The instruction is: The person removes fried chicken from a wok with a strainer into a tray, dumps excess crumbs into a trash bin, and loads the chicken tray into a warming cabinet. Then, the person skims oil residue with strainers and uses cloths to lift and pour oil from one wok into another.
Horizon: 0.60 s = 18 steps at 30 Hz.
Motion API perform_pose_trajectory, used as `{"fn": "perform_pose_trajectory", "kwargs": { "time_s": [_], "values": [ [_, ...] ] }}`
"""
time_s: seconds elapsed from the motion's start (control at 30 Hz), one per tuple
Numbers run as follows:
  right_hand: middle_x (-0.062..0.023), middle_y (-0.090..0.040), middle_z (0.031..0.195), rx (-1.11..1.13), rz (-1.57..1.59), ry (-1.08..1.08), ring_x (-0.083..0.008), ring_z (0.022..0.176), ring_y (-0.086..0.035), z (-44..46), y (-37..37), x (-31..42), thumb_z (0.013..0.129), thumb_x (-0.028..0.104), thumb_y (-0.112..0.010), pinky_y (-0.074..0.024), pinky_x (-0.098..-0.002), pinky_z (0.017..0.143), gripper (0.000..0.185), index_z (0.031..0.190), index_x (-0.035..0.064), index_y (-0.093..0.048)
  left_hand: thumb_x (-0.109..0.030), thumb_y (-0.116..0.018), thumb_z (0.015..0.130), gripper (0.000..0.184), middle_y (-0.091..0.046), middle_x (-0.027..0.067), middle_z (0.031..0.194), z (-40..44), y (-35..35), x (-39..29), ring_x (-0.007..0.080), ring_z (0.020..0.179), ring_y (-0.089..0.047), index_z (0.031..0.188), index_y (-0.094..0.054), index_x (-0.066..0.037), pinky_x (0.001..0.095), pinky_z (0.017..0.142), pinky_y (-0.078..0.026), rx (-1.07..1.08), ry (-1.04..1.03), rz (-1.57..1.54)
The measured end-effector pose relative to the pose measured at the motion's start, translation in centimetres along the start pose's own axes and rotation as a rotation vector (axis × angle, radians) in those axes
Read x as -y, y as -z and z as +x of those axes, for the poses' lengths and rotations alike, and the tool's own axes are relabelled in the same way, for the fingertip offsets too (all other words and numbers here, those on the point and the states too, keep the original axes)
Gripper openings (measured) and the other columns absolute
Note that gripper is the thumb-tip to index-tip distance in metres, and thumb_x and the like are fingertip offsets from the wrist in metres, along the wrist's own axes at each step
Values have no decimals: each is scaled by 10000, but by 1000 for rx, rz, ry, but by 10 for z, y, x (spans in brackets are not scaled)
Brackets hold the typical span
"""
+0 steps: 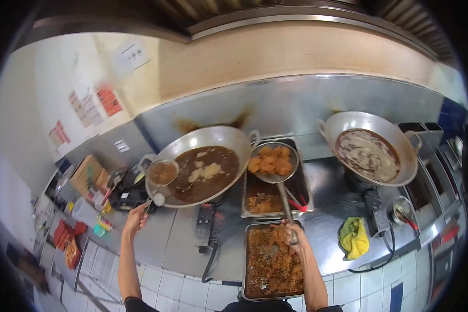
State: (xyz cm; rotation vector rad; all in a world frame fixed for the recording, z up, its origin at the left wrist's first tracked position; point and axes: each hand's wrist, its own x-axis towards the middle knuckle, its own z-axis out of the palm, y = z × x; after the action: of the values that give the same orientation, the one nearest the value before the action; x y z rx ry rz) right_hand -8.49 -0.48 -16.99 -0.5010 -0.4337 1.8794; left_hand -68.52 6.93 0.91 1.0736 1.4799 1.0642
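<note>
– Two tools are held; where is the large strainer (282, 190) found?
– Beyond the clenched fingers of the right hand (297, 235), its handle slanted forward-left. Apparently a small skimmer (163, 173) is grasped by the left hand (135, 220), basket ahead of those fingers.

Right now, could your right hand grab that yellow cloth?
Maybe, but probably only after letting go: the right hand has its grip on the big strainer. The yellow cloth lies near it on the counter, with nothing between them.
</note>
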Motion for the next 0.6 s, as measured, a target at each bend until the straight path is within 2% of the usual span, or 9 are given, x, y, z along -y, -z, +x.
{"fn": "perform_pose_trajectory", "kwargs": {
  "time_s": [0.07,0.1,0.17,0.2,0.27,0.3,0.37,0.47,0.6],
  "values": [
    [12,-494,634,-138,-128,-22,-111,461,-479,16,-1,4,924,324,-568,-381,-247,384,325,1121,66,-546,-162,-387,998,388,-492,21,642,4,11,8,74,415,-352,1369,-455,-71,218,345,-271,57,-35,-3],
    [12,-494,634,-104,-141,-64,-111,461,-479,19,-5,2,924,324,-568,-381,-247,384,325,1121,66,-546,-172,-406,994,399,-492,16,640,-2,6,0,74,414,-368,1382,-445,-86,223,339,-267,19,0,22],
    [-8,-537,656,-267,-344,-100,-141,494,-541,12,-13,0,939,430,-540,-439,-278,404,381,1082,78,-563,-176,-415,991,411,-519,23,658,-11,-1,-4,70,420,-387,1394,-430,-97,219,339,-267,-42,-29,106],
    [-8,-537,656,-260,-352,-134,-141,494,-541,11,-17,-4,939,430,-540,-439,-278,404,381,1082,78,-563,-164,-405,988,413,-519,16,660,-17,-7,-9,67,420,-385,1394,-426,-89,216,343,-267,-74,-23,82],
    [-30,-572,714,-351,-504,-32,-181,542,-601,5,-21,-2,955,451,-501,-515,-322,469,409,1096,69,-541,-161,-397,990,411,-505,1,652,-22,-8,-10,61,422,-381,1394,-423,-87,211,345,-274,-104,25,-8],
    [-58,-595,783,-356,-568,-34,-205,622,-645,-3,-34,4,963,442,-487,-563,-350,545,422,1127,54,-507,-161,-397,990,411,-505,1,652,-23,-5,-2,61,422,-381,1394,-423,-87,211,345,-274,-74,58,-2],
    [-104,-592,944,-325,-576,-4,-207,722,-654,-7,-30,2,963,419,-501,-570,-344,575,468,1217,29,-457,-162,-393,995,406,-491,-5,644,-14,14,9,53,430,-369,1393,-423,-89,199,344,-271,-55,79,37],
    [-95,-580,996,-405,-607,57,-200,774,-658,-13,-39,5,957,402,-525,-570,-343,600,459,1234,44,-452,-181,-405,1004,413,-479,3,651,-5,32,31,45,434,-341,1408,-398,-96,180,342,-248,-20,-29,15],
    [-104,-573,1052,-418,-621,124,-198,833,-649,-17,-46,6,950,393,-546,-570,-356,685,502,1297,55,-417,-171,-399,992,439,-473,5,650,-16,20,34,36,430,-326,1425,-382,-100,176,343,-250,-104,-4,13]
  ]
}}
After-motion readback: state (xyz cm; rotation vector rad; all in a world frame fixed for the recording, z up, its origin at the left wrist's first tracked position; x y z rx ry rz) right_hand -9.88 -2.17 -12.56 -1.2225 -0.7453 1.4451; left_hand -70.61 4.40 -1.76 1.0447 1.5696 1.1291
